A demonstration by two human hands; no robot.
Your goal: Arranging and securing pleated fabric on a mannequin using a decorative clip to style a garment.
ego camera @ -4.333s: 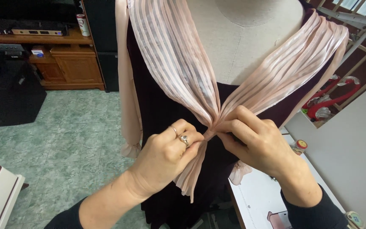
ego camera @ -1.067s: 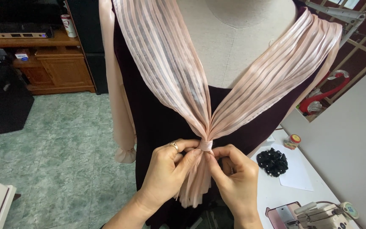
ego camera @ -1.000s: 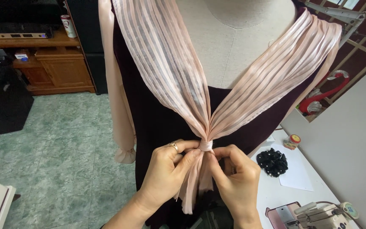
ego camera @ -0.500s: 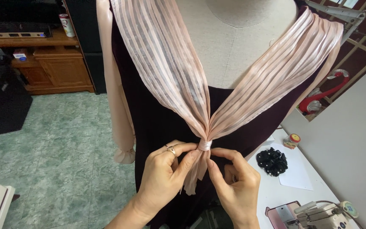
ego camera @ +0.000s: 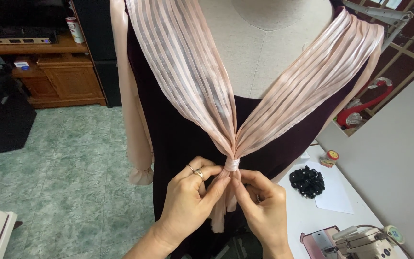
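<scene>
Pink fabric: a striped, pleated scarf (ego camera: 188, 81) drapes in a V over the shoulders of a dress form (ego camera: 264, 52), over a dark plum velvet dress (ego camera: 178, 139).
Knot: both bands of the scarf gather at the chest into a small tight wrap (ego camera: 233, 164), with the loose tails (ego camera: 221, 211) hanging below it.
Left hand: the left hand (ego camera: 188, 206), a ring on one finger, pinches the gathered cloth just under the wrap; its grip is clenched on the scarf.
Right hand: the right hand (ego camera: 264, 206) meets it from the other side, fingertips pinching the tails just beneath the wrap; this grip is likewise clenched on the scarf.
Feel: the cloth looks thin, light and satiny, partly sheer between its stripes, so it is likely slippery and quick to slide out of a loose hold.
Stiffness: soft and limp by the look of it; the pleats probably spread or crush if pulled hard.
Where to hold: close under the wrap, where the folds are bunched and thick, looks the surest place; the free tails would give little control.
Snag risk: the ring could catch the sheer stripes.
Nearby: a white bench (ego camera: 307, 216) to the right carries a black beaded scrunchie (ego camera: 307, 181), a small jar (ego camera: 330, 157) and part of a sewing machine (ego camera: 360, 242).
Floor: green tiles (ego camera: 73, 158) lie to the left.
</scene>
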